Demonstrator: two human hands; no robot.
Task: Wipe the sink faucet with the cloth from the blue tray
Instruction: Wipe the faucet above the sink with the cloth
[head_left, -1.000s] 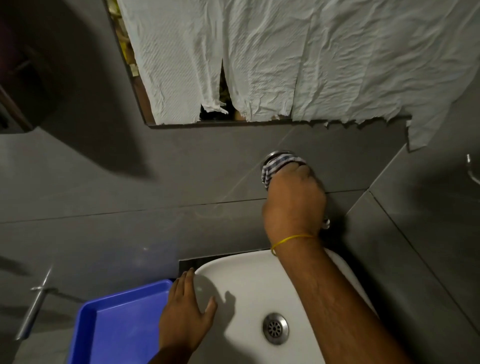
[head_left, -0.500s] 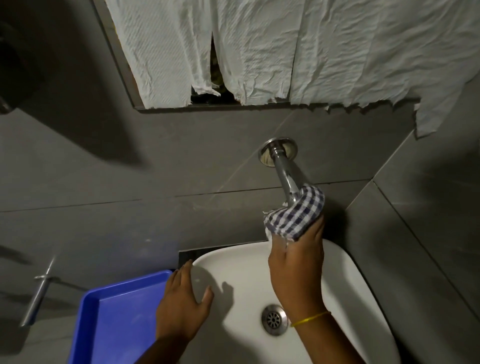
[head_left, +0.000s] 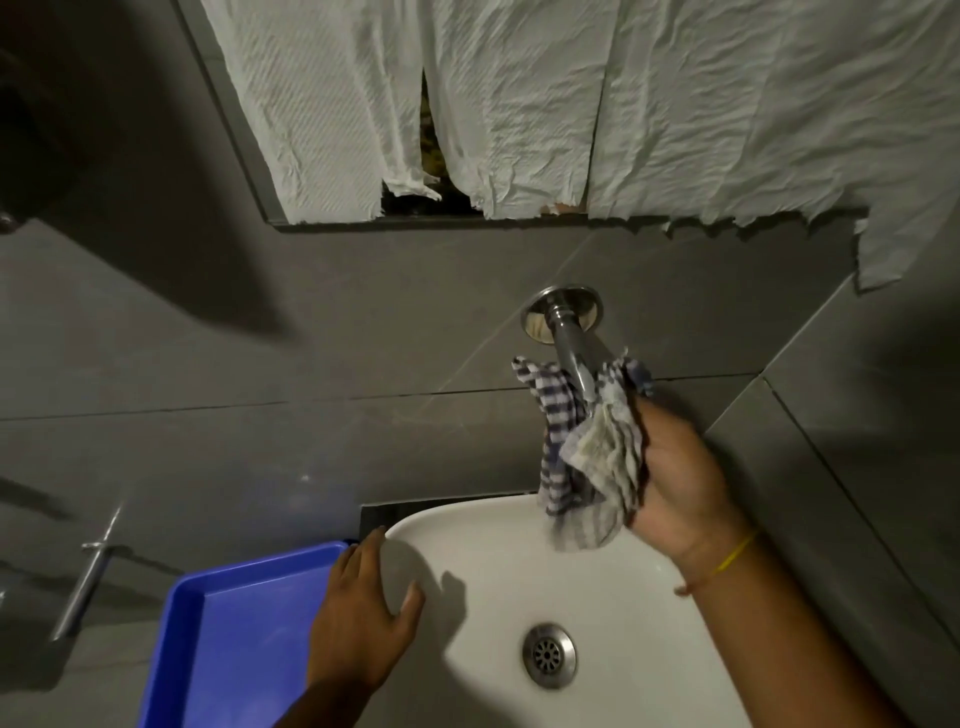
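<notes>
A chrome faucet (head_left: 565, 332) juts from a round flange on the grey tiled wall above the white sink (head_left: 623, 582). My right hand (head_left: 675, 483) holds a blue-and-white checked cloth (head_left: 587, 457) bunched around the spout's lower end, palm turned toward me. The outlet end of the spout is hidden by the cloth. My left hand (head_left: 363, 618) rests flat, fingers spread, on the sink's left rim beside the blue tray (head_left: 234, 639), which shows nothing inside.
Crumpled white paper (head_left: 571, 104) covers the mirror above the faucet. A metal lever fitting (head_left: 88, 577) sticks out of the wall at left. The sink drain (head_left: 549, 656) sits in the basin. A side wall closes in on the right.
My right hand slid the cloth from the faucet's wall flange down the spout, then turned palm-up with the cloth opening out. The left hand stayed on the rim.
</notes>
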